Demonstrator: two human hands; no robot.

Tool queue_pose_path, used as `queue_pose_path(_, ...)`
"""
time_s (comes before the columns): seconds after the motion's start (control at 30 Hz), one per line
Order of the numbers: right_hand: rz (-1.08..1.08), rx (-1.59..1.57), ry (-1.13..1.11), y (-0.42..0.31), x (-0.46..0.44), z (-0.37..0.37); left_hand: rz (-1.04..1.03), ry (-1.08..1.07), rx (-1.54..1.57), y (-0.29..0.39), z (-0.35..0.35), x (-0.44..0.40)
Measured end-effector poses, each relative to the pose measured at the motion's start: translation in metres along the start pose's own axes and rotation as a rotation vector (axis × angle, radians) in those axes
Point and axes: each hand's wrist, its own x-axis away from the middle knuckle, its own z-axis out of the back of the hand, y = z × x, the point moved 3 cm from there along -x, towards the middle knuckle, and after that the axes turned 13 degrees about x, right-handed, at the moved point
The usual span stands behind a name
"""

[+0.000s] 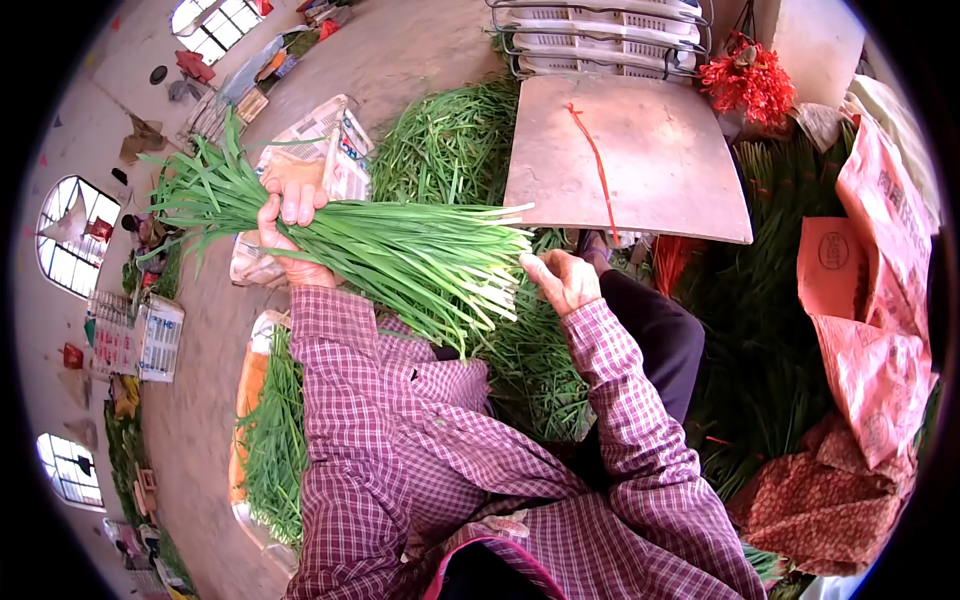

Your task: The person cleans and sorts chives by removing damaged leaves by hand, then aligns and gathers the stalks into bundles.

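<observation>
A thick bunch of garlic chives [400, 235] lies across the front of my body, its leafy tips to the left and pale cut ends to the right. My left hand [294, 196] is wrapped round it toward the leafy side. At the pale ends, my right hand [568, 282] has thumb and fingers pinched together against the stems. Just beyond, a flat board [640, 130] carries a thin red strip [594, 155]. Loose chives [445, 145] are heaped behind the bunch, and more greens [540, 375] lie below it.
Stacked white crates [605, 40] stand behind the board, beside a hanging cluster of red ties [748, 82]. On the right, a pink sack [875, 300] lies by dark green bundles [750, 330]. A lined basket of greens [272, 450] sits at left. Other people are in the background.
</observation>
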Motion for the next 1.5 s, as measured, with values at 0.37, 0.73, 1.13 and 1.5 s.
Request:
queue_pose_path(0.37,0.117,0.119,0.204,0.035,0.012,0.001,0.006,-0.018,0.111,0.016,0.011,-0.005)
queue_pose_path(0.73,0.482,0.132,0.338,-0.043,-0.005,0.021,0.047,-0.034,0.104,0.008,0.008,-0.004)
queue_pose_path(1.13,-0.114,0.525,0.078,0.075,-0.01,-0.027,0.016,-0.073,0.134,0.012,0.003,-0.002)
queue_pose_path(1.5,0.548,0.158,0.279,-0.042,0.019,0.021,0.056,-0.091,0.106,0.011,0.008,-0.004)
